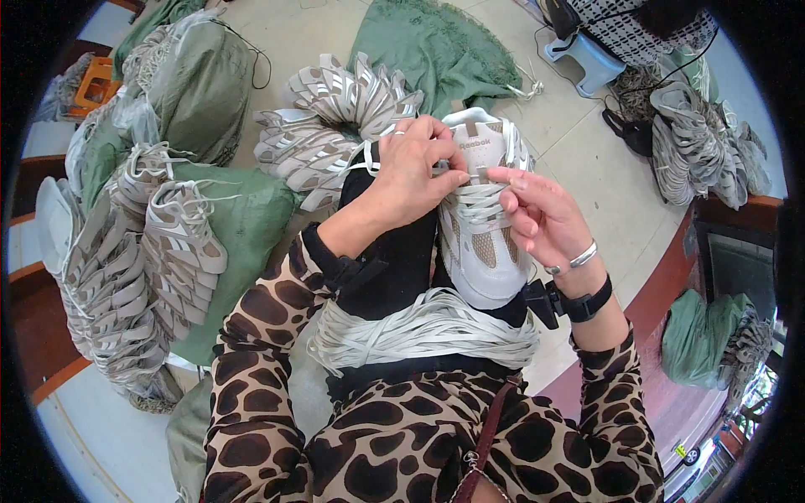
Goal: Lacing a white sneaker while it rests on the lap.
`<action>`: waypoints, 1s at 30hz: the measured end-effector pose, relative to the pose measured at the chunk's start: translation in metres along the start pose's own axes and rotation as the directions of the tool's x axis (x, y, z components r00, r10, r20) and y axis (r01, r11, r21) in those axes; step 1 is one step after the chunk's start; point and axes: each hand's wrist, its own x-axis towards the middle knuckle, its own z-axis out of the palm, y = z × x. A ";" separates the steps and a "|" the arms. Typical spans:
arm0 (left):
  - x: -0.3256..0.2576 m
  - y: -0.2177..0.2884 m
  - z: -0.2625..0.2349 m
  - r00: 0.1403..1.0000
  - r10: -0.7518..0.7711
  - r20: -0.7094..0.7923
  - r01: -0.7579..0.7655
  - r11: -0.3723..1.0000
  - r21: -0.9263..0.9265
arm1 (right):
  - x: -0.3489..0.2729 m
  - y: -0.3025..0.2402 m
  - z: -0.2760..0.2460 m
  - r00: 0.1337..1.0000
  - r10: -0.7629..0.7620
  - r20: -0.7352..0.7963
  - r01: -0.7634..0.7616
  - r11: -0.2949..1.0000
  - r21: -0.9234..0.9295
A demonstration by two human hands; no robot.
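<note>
- At the far left of the frame, a stack of grey-and-white shoe uppers (138,251) lies fanned over green sacks (243,226), with more sacks bulging toward the upper left.
- In the upper middle, another fan of shoe uppers (331,117) spreads in an arc on the pale floor, just beside a green cloth sack (436,46).
- The left hand (411,172), a ring on 1 finger, is curled over the top of the shoe; its fingertips are pinched on a white lace at the tongue.
- The white sneaker upper (482,226) sits in the centre of the frame on the person's lap, toe toward the body and tongue pointing up the frame, white laces crossing its mesh front.
- A bundle of loose white laces (428,327) lies across the lap below the sneaker, touching its toe end.
- The right hand (541,214), with a silver bangle and a black wrist strap, holds a lace between thumb and forefinger just right of the eyelets, the other fingers loosely bent.
- At the upper right, a blue stool (591,59) stands near a further pile of uppers (700,142).
</note>
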 end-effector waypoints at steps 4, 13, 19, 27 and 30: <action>0.000 0.007 -0.001 0.998 -0.044 -0.050 0.053 0.978 0.200 | 0.000 0.000 0.000 1.000 -0.009 0.020 0.010 0.999 -0.034; -0.001 0.012 0.013 0.986 -0.151 -0.070 0.155 0.985 0.070 | -0.004 0.000 0.001 1.000 -0.026 -0.002 0.026 0.987 -0.159; -0.009 0.017 0.003 0.991 -0.110 -0.083 0.125 0.970 0.207 | -0.012 -0.004 0.002 0.963 -0.255 -0.089 0.187 0.868 -0.460; -0.001 0.023 0.019 0.993 -0.094 -0.070 0.106 0.974 0.201 | 0.019 -0.004 0.009 0.664 -0.521 0.536 0.302 -0.469 -0.830; 0.000 0.026 0.011 0.992 -0.126 -0.025 0.128 0.954 0.271 | 0.028 -0.006 0.015 0.842 -0.402 0.358 0.093 -0.547 -0.832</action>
